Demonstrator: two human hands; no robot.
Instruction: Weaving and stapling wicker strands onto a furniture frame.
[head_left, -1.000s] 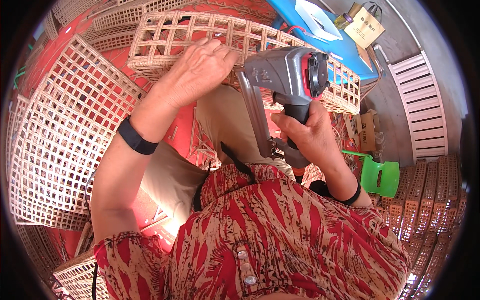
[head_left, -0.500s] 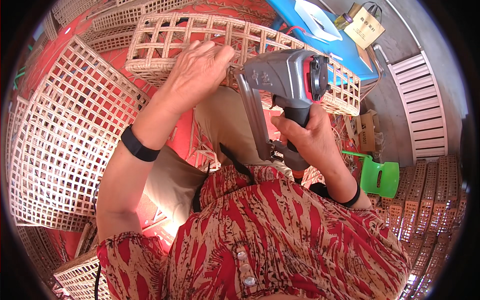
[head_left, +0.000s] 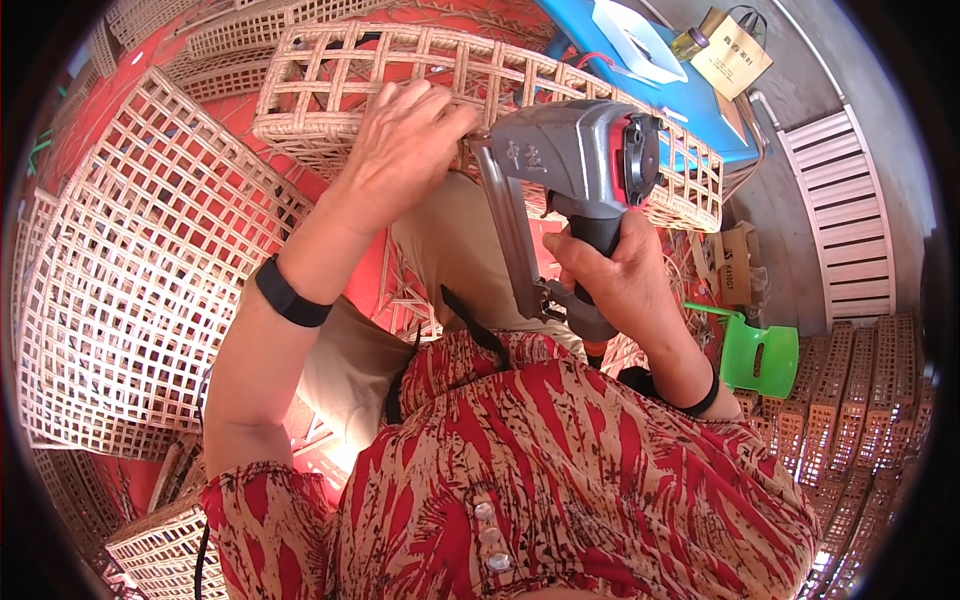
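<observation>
My right hand (head_left: 615,270) is wrapped round the black grip of a grey pneumatic staple gun (head_left: 555,145). The thumb lies across the handle's near side, and the long magazine slants down beside it. At the gun's nose, my left hand (head_left: 410,140) bends its fingers over the near rim of a woven rattan basket frame (head_left: 310,123). Its thumb side is close against the nose, and the fingertips are partly hidden. Long and open-meshed, the frame lies across in front of me above my knees; the gun covers part of its right half.
At the left leans a large woven lattice panel (head_left: 150,270). A blue table (head_left: 640,95) holding a white tray (head_left: 638,42) and a paper bag (head_left: 732,55) stands far right. Nearer are a green plastic seat (head_left: 762,358) and stacked woven pieces (head_left: 850,400). Rattan scraps litter the red floor.
My left hand has shifted slightly to the right along the rim, closer to the gun's nose, and its forearm has followed. The right hand and staple gun have hardly moved.
</observation>
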